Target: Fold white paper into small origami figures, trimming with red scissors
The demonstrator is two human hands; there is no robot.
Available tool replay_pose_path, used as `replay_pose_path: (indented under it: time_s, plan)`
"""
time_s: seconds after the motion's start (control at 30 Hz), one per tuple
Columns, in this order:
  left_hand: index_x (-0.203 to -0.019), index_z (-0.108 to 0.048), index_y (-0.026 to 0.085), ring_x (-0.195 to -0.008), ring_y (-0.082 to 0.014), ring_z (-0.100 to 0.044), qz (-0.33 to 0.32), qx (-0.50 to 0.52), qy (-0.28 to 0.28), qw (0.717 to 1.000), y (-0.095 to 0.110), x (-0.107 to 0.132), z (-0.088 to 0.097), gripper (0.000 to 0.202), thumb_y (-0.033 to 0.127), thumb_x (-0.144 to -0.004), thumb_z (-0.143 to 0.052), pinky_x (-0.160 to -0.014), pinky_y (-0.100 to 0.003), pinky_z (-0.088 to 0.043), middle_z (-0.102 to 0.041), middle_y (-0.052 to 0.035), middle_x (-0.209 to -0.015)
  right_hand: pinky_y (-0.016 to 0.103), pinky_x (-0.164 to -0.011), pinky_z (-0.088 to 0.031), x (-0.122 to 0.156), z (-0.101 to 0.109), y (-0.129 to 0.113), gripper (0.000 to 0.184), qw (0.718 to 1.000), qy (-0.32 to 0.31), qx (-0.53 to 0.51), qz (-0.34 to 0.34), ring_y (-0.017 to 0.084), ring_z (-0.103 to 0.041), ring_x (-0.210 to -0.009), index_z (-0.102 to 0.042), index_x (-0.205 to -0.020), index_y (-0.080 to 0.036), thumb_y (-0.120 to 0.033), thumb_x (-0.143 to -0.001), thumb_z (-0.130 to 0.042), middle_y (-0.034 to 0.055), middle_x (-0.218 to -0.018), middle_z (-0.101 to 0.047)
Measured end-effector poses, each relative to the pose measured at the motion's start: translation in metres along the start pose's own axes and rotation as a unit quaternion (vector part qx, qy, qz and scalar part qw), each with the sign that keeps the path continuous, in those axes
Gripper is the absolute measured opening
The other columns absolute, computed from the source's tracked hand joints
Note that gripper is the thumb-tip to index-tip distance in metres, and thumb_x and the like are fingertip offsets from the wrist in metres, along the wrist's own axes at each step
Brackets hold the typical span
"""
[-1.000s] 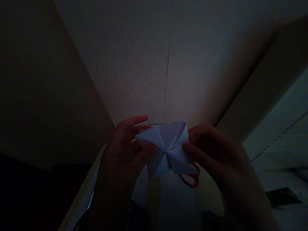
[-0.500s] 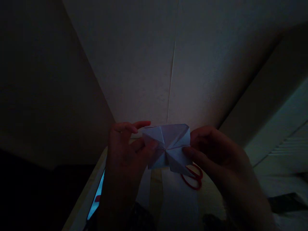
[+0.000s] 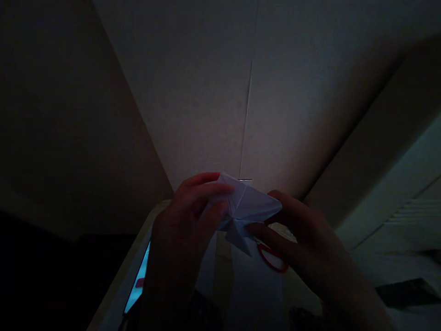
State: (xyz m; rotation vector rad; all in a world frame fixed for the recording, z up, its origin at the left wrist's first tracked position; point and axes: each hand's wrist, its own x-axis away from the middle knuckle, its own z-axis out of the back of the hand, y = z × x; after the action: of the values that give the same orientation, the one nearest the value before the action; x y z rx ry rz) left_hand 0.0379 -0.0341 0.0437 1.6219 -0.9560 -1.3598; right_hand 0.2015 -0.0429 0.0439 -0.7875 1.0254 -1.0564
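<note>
A creased piece of folded paper (image 3: 258,204) is held up between both hands, its pointed flaps spreading from a centre crease. My left hand (image 3: 193,211) pinches its left side, thumb in front and fingers along the upper edge. On the right, my right hand (image 3: 296,230) grips the lower right flap between thumb and fingers. Below the paper, red-handled scissors (image 3: 274,259) lie partly hidden behind the right hand and the paper; their blades cannot be made out.
White paper sheets (image 3: 255,285) lie on the wooden table (image 3: 223,271). A lit screen (image 3: 138,280) stands at the table's left side. A pale wall (image 3: 206,115) rises behind. To the right is a dark flat object (image 3: 408,293). The room is dim.
The paper has turned and its flaps have drawn into sharper points. My left fingers have come down onto its upper edge, and my right hand has shifted slightly left.
</note>
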Motion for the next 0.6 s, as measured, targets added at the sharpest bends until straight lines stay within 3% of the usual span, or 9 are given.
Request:
replay_pose_path:
  time_s: [0.13, 0.27, 0.4, 0.6]
  plan:
    - [-0.091, -0.079, 0.031, -0.109, -0.0192, -0.064, -0.01, -0.066, -0.043, 0.997, 0.0021, 0.0009, 0.0052, 0.016, 0.023, -0.077, -0.075, -0.086, -0.024, -0.055, -0.066, 0.0004, -0.122, 0.034, -0.068, -0.053, 0.001, 0.0003, 0.0008, 0.009, 0.999, 0.032, 0.002, -0.005, 0.021, -0.067, -0.072, -0.062, -0.076, -0.023, -0.029, -0.077, -0.069, 0.0006, -0.071, -0.069]
    - [-0.099, -0.077, 0.031, -0.113, -0.0212, -0.062, -0.017, -0.081, -0.085, 0.993, 0.0036, 0.0009, 0.0071, 0.026, 0.026, -0.074, -0.078, -0.094, -0.029, -0.052, -0.064, -0.0006, -0.128, 0.026, -0.059, -0.052, 0.0022, -0.0005, -0.0017, 0.008, 0.998, 0.061, -0.034, -0.003, 0.018, -0.067, -0.07, -0.064, -0.078, -0.023, -0.029, -0.078, -0.07, -0.0013, -0.071, -0.069]
    - [-0.1, -0.075, 0.03, -0.111, -0.021, -0.062, -0.046, -0.101, -0.101, 0.989, 0.0037, 0.0012, 0.0061, 0.026, 0.022, -0.076, -0.076, -0.096, -0.032, -0.05, -0.068, -0.0005, -0.12, 0.022, -0.059, -0.052, 0.0012, -0.0026, -0.0053, 0.006, 0.995, 0.068, -0.068, 0.004, 0.015, -0.068, -0.07, -0.067, -0.083, -0.024, -0.023, -0.078, -0.071, -0.0031, -0.074, -0.072]
    - [-0.097, -0.074, 0.028, -0.101, -0.0196, -0.067, -0.026, -0.128, -0.114, 0.985, 0.0056, 0.0004, 0.0067, 0.02, 0.02, -0.079, -0.072, -0.094, -0.032, -0.051, -0.072, 0.0001, -0.106, 0.023, -0.062, -0.053, -0.0009, -0.0031, -0.0063, 0.009, 0.996, 0.058, -0.068, 0.013, 0.014, -0.068, -0.067, -0.065, -0.079, -0.023, -0.024, -0.077, -0.074, -0.0035, -0.073, -0.072]
